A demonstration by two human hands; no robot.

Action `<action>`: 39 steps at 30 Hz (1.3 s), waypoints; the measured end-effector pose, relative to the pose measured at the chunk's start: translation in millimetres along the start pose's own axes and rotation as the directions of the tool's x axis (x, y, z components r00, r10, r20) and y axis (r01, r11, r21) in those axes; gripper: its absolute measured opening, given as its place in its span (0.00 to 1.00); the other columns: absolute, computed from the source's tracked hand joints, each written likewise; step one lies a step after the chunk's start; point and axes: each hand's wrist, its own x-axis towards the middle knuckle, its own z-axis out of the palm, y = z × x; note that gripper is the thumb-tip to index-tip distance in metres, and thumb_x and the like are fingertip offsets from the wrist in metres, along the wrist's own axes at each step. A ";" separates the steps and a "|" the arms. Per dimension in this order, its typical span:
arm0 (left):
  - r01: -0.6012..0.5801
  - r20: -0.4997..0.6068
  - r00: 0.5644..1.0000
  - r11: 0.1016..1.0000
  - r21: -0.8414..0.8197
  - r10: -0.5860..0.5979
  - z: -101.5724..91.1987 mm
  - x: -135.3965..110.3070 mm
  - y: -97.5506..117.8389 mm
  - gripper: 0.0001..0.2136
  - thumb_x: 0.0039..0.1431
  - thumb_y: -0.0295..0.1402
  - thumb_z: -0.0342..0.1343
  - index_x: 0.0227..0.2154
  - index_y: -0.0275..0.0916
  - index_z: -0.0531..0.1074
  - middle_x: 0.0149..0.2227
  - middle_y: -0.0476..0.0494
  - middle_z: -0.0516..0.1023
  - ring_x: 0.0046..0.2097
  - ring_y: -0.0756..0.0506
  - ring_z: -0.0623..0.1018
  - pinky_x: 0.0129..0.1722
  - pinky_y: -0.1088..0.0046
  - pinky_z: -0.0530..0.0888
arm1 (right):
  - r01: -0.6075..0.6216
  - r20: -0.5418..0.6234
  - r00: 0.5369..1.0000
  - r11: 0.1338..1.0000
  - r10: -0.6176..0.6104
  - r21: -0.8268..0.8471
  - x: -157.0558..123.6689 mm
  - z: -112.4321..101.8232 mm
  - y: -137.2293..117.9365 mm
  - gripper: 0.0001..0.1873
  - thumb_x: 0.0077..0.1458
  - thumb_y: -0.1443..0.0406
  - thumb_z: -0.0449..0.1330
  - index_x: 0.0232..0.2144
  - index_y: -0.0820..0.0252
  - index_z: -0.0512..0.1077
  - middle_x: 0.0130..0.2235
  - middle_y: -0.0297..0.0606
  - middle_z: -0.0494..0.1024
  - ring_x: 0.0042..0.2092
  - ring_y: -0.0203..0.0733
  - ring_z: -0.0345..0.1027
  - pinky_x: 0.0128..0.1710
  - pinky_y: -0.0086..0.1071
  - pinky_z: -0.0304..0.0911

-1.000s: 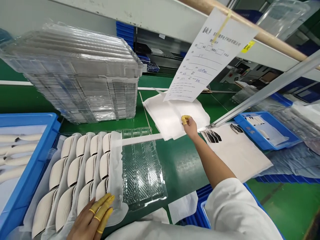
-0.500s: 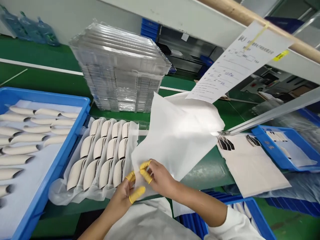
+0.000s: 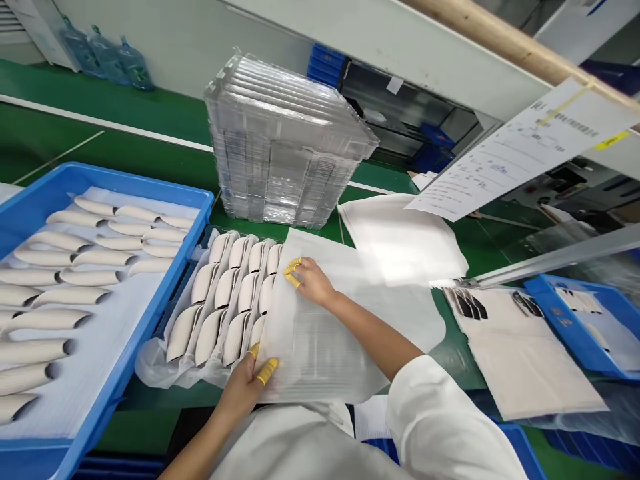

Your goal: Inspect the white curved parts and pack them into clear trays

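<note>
A thin translucent white sheet (image 3: 345,340) lies spread over the right end of a clear tray lined with similar film. My left hand (image 3: 245,380) grips the sheet's near left edge, yellow finger cots on thumb and finger. Higher up, by the far left part of the sheet, my right hand (image 3: 313,280) pinches it with bent, yellow-capped fingers. Left of the sheet, rows of cream curved pieces (image 3: 203,283) stand in the tray, separated by film folds. The sheet partly covers the rightmost pieces.
A blue tray (image 3: 135,177) of cream curved pieces stands at left. Behind rises a stack of clear plastic trays (image 3: 290,147). A white sheet pile (image 3: 400,227), a hanging paper form (image 3: 520,147), a cream cloth (image 3: 530,367) and another blue tray (image 3: 560,320) are towards the right.
The sheet, raised and sloping before, now lies flatter and further over the tray. My right hand has moved away from my left, up along the sheet's left side. The view has shifted.
</note>
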 end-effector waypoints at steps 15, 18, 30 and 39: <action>-0.167 -0.105 0.970 0.920 0.354 0.217 11.7 -8.0 -1.6 0.29 0.62 0.43 0.49 0.62 0.32 0.60 0.36 0.40 0.80 0.39 0.40 0.80 0.44 0.61 0.76 | -0.506 -0.210 0.862 0.810 0.462 -0.295 40.4 -11.0 58.6 0.20 0.63 0.60 0.59 0.55 0.60 0.68 0.59 0.45 0.69 0.59 0.53 0.64 0.58 0.57 0.59; -0.165 -0.087 0.974 0.915 0.369 0.211 9.2 -12.4 -4.1 0.28 0.63 0.45 0.49 0.62 0.36 0.63 0.32 0.44 0.80 0.35 0.41 0.80 0.40 0.62 0.78 | -0.541 -0.170 0.841 0.779 0.514 -0.317 48.4 -19.5 71.9 0.16 0.63 0.59 0.60 0.50 0.61 0.71 0.53 0.42 0.74 0.52 0.48 0.70 0.52 0.50 0.67; -0.267 -0.065 0.947 0.883 0.387 0.315 4.7 -1.0 -32.6 0.19 0.63 0.39 0.51 0.53 0.39 0.73 0.52 0.40 0.79 0.55 0.40 0.78 0.58 0.59 0.73 | -0.541 -0.095 0.836 0.785 0.540 -0.301 63.0 -13.3 74.8 0.17 0.63 0.59 0.60 0.51 0.61 0.70 0.53 0.43 0.74 0.50 0.47 0.71 0.50 0.48 0.69; -0.105 -0.050 0.991 0.962 0.252 0.122 8.1 -4.4 -25.0 0.21 0.62 0.41 0.49 0.54 0.38 0.72 0.58 0.38 0.74 0.59 0.38 0.74 0.35 0.65 0.83 | -0.465 -0.067 0.882 0.841 0.466 -0.276 69.7 -14.2 81.5 0.16 0.63 0.59 0.59 0.49 0.61 0.71 0.51 0.42 0.75 0.49 0.46 0.72 0.49 0.47 0.69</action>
